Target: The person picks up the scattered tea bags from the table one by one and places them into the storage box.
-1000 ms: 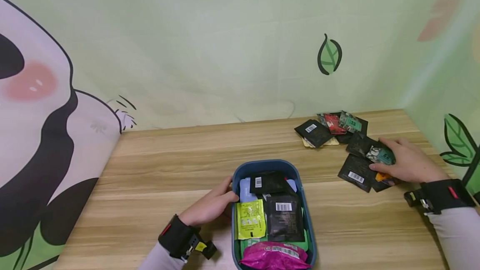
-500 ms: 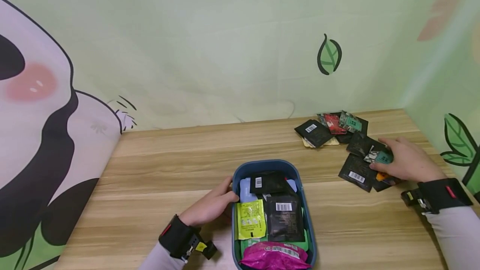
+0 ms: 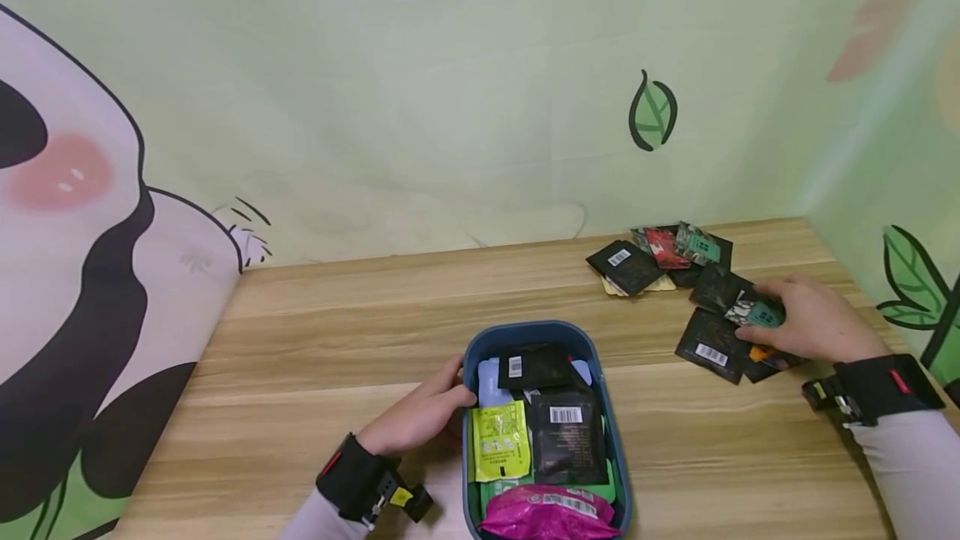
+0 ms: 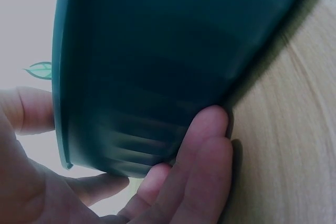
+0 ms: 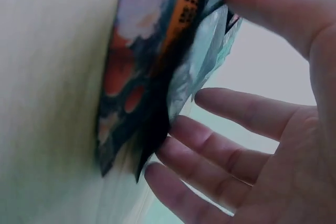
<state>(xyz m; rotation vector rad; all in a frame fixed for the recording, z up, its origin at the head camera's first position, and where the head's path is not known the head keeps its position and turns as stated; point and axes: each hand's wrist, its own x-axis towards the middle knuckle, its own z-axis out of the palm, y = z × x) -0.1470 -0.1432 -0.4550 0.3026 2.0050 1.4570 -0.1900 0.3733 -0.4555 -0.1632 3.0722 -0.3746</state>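
In the head view my left hand [image 3: 423,411] holds the left side of a dark blue plastic bin [image 3: 472,486], its thumb by the rim. The left wrist view shows its fingers [image 4: 202,177] bent against the bin's outer wall [image 4: 157,66]. At right my right hand [image 3: 821,319] grips a black sachet with a green and white label [image 3: 757,311], thumb on the near edge and fingers on the far edge. Under it lies a black sachet with an orange stripe [image 5: 131,51]; a black sachet with a barcode [image 3: 708,346] and another dark sachet [image 3: 720,288] lie beside it.
The bin holds a yellow packet [image 3: 501,440], a magenta packet [image 3: 551,513] and black sachets [image 3: 570,440]. A second cluster, with a red sachet [image 3: 663,248] and a barcoded black one [image 3: 624,267], lies toward the back. A printed cloth [image 3: 450,123] stands behind the wooden table [image 3: 337,315].
My right hand has shifted slightly left along with the green-labelled sachet. The view has tilted a little. My left hand stays on the bin.
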